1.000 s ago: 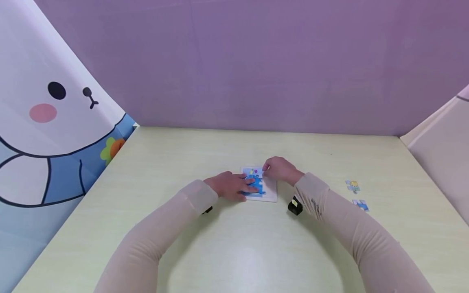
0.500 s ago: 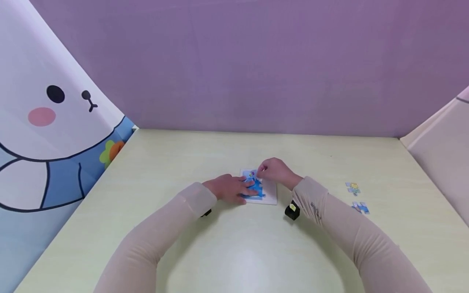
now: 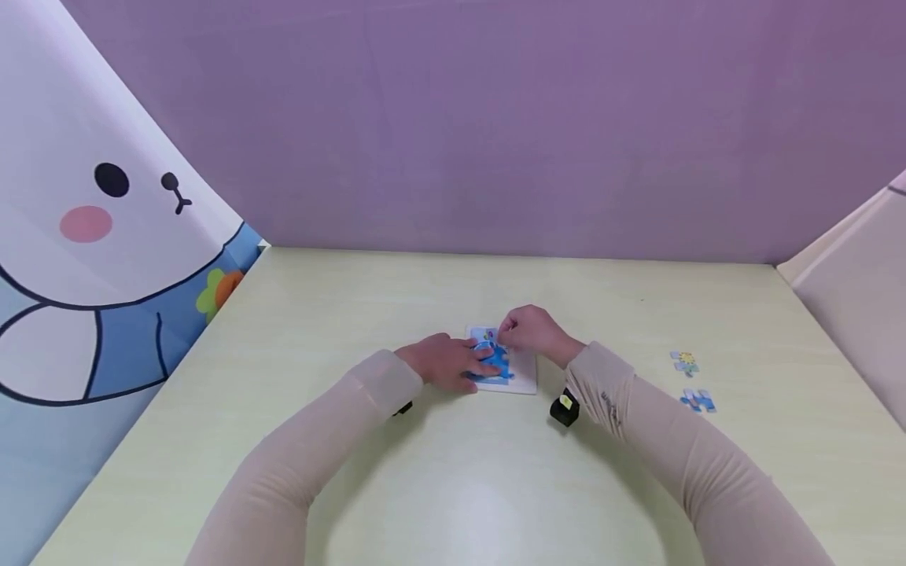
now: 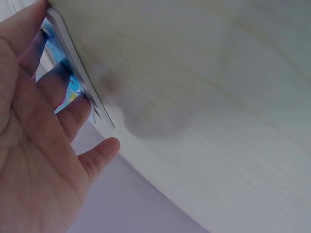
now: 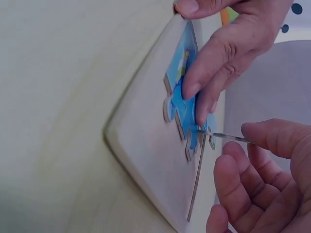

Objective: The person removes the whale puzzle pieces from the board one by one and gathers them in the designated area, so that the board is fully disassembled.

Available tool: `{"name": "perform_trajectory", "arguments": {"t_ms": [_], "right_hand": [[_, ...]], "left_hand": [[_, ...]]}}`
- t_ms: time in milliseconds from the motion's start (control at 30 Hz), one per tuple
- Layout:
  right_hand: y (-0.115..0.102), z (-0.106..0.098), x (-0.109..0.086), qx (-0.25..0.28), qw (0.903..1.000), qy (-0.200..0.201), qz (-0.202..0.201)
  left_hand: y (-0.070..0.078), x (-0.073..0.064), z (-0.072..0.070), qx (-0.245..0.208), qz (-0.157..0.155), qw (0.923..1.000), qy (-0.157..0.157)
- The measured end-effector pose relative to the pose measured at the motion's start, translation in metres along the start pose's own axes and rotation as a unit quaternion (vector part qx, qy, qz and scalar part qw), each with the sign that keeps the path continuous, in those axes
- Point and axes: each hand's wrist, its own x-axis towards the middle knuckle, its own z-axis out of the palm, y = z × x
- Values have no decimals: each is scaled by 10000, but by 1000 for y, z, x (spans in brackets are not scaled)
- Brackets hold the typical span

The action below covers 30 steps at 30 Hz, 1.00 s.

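A pale wooden puzzle board [image 3: 524, 376] lies near the middle of the table, its left part filled with blue joined puzzle pieces [image 5: 184, 109]. My left hand [image 3: 447, 362] rests on it with fingers extended across the pieces and the thumb at the near edge. In the left wrist view the palm of this left hand [image 4: 36, 145] shows beside the board's rim. My right hand [image 3: 532, 330] pinches a puzzle piece [image 5: 228, 137], seen nearly edge-on, between thumb and fingers at the far side of the picture. Its inner end overlaps the joined pieces in the right wrist view.
Loose puzzle pieces lie to the right on the table: one with a yellow sun [image 3: 685, 362], and a blue one [image 3: 699, 401] nearer me. A black wrist camera [image 3: 565, 408] hangs under my right sleeve. A purple curtain [image 3: 495, 134] stands behind the table's far edge.
My right hand has shifted a little left, over the joined pieces, and then stayed almost still. The left hand has kept its place on the board.
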Motion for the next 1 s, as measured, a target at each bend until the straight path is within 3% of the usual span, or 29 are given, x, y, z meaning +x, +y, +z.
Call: {"name": "perform_trajectory", "arguments": {"t_ms": [700,1000], "right_hand": [[7,2,5,-88,9993,323,-166],[11,0,5,-3,9997,264,-9]], "left_hand": [[2,2,1,-163,-170,9996,-143],[1,3,2,-151,-212,9996,-149]]}}
